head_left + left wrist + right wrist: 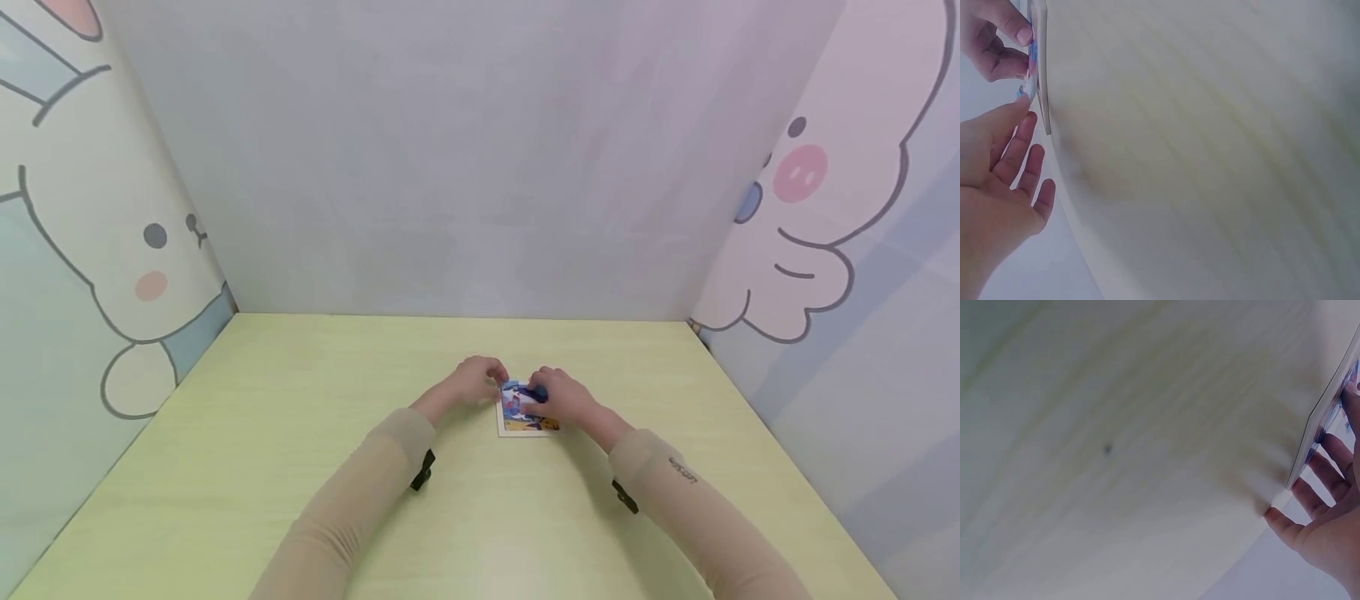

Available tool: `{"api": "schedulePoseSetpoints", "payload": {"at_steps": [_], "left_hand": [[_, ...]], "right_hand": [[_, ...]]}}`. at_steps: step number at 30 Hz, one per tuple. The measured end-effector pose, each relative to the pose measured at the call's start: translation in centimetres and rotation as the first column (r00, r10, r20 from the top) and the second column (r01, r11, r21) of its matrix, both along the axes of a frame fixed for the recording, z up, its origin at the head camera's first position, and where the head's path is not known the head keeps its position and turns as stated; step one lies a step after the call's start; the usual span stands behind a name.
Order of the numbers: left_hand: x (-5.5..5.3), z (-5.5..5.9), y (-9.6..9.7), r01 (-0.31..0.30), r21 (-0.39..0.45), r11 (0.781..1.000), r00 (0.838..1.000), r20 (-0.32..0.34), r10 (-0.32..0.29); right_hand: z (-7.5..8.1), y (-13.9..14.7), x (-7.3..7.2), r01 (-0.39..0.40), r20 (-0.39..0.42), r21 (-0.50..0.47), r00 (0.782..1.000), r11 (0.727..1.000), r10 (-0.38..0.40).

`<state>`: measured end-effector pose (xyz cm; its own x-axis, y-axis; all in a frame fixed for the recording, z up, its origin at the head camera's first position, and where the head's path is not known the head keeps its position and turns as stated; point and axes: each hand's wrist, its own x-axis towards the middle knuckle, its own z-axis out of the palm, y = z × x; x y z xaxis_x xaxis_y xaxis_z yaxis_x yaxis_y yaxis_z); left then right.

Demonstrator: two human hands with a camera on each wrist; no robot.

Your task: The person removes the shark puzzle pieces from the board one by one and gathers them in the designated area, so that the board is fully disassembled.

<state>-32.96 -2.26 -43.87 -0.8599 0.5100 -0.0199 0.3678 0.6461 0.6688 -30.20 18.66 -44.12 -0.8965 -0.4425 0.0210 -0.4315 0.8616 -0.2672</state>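
Note:
A small square picture puzzle (521, 434) with a white border and a colourful blue, red and yellow cartoon picture lies flat on the table. At its far left corner my left hand (474, 380) pinches a small puzzle piece (1027, 89) between thumb and index finger. The left hand's other fingers spread loosely beside the board in the left wrist view. My right hand (566, 396) rests over the puzzle's right side, its thumb on the picture. In the right wrist view, the right fingers (1329, 478) reach along the board's edge, with the little finger on the table.
The pale yellow-green table (315, 383) stretches around the puzzle. A plain grey-white wall (450, 167) stands at the far edge, with cartoon-printed panels (67, 250) on the left and right sides. Black straps (423, 471) sit at both sleeves.

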Motion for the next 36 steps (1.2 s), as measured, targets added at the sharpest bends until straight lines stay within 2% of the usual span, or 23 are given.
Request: {"api": "schedulePoseSetpoints", "payload": {"at_steps": [5, 11, 15, 19, 25, 31, 36], "left_hand": [[-0.3, -0.1, 0.2, -0.021, 0.04, 0.999, 0.999, -0.038, 0.022], [-0.5, -0.4, 0.5, -0.055, 0.008, 0.998, 0.992, -0.111, 0.056], [-0.6, -0.6, 0.6, -0.063, -0.01, 0.998, 0.991, -0.116, 0.062], [-0.7, -0.5, 0.6, -0.052, 0.016, 0.999, 0.995, -0.086, 0.053], [-0.9, -0.2, 0.4, -0.029, 0.076, 0.997, 1.0, 0.004, 0.029], [-1.2, 0.0, 0.4, 0.008, 0.054, 0.998, 0.998, 0.065, -0.011], [-1.6, 0.1, 0.4, 0.054, 0.039, 0.998, 0.995, 0.083, -0.057]], "right_hand": [[0.1, 0.0, -0.2, 0.008, 0.012, 0.017, 1.0, 1.0, -0.009], [0.5, -0.7, -0.3, 0.042, 0.039, 0.035, 0.998, 0.999, -0.044], [0.6, -1.1, -0.4, 0.07, 0.042, 0.051, 0.997, 0.996, -0.072], [0.5, -1.1, -0.4, 0.086, 0.031, 0.061, 0.996, 0.994, -0.088], [0.3, -1.0, -0.3, 0.081, 0.025, 0.062, 0.996, 0.995, -0.083], [0.4, -1.0, -0.3, 0.079, 0.046, 0.058, 0.996, 0.995, -0.082], [0.5, -1.0, -0.2, 0.078, 0.041, 0.062, 0.996, 0.995, -0.081]]}}
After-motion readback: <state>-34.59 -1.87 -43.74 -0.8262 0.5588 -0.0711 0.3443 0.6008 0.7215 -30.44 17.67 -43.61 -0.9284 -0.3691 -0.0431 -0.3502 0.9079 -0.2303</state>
